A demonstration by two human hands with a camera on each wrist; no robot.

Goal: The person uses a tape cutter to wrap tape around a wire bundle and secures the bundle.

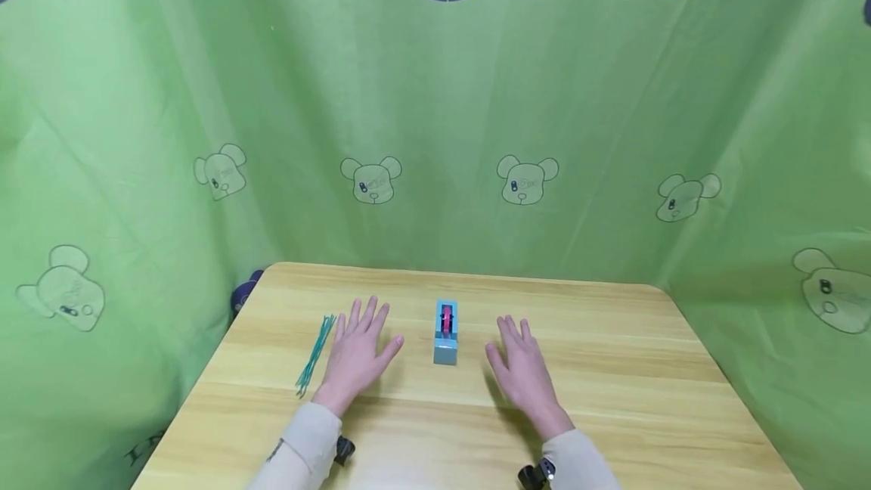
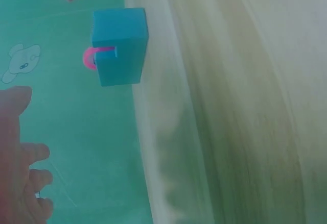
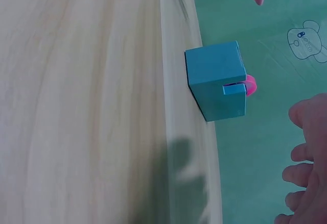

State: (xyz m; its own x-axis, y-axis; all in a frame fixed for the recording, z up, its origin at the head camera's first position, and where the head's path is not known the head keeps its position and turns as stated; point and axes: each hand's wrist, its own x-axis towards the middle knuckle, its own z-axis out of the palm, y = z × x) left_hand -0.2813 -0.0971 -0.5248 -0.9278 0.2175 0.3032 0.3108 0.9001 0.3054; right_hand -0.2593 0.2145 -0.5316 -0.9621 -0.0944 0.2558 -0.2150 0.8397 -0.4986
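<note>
A blue tape dispenser (image 1: 445, 352) with a pink wheel stands on the table between my two hands. Its blocky blue body fills the upper part of the left wrist view, the dispenser (image 2: 125, 45) showing its pink wheel sticking out. Left of it, my left hand (image 1: 357, 358) is spread with straight fingers and holds nothing. A bundle of thin teal strands (image 1: 315, 358) lies just beyond that hand's outer side. To the dispenser's right hovers my right hand (image 1: 525, 373), fingers extended, casting a shadow on the wood. Relaxed fingers of the right hand (image 3: 311, 168) also show in the right wrist view.
The light wooden table (image 1: 646, 369) has rounded far corners. A green curtain (image 1: 435, 97) printed with bear heads hangs behind it and along both sides. Dark wrist cameras sit at both cuffs, one at the right sleeve (image 1: 585, 463).
</note>
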